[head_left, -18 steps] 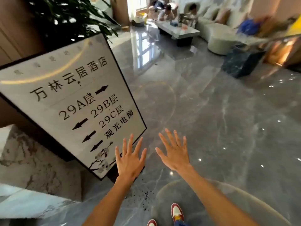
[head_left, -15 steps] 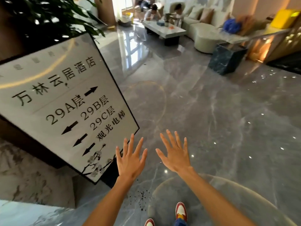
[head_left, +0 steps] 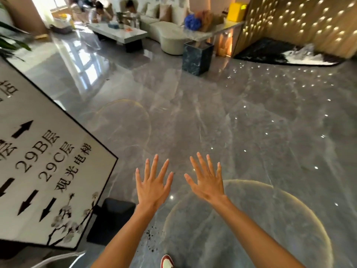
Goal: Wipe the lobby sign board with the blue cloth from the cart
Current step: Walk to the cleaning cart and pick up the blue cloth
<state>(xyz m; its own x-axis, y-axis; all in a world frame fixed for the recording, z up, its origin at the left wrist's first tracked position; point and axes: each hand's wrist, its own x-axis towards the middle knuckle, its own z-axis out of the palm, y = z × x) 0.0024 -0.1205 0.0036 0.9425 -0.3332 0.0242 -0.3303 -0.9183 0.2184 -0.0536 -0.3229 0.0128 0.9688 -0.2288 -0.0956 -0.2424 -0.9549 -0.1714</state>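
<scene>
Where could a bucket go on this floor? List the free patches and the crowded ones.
Free: grey floor between the sign board and the dark marble block; also rightward toward the rug. Crowded: around the coffee table and sofa.

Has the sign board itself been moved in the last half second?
Cannot tell. The sign board slid left in view, but so did the marble block, so the camera turned.

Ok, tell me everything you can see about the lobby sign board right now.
The lobby sign board fills the lower left and runs past the frame's edge. Its face is white and smooth inside a thin black frame, printed with black Chinese characters, "29B" and "29C", several black arrows and an ink blossom branch at the bottom corner. It looks tilted in this view. A black base shows beneath its lower corner on the glossy grey floor. Neither hand touches it.
</scene>
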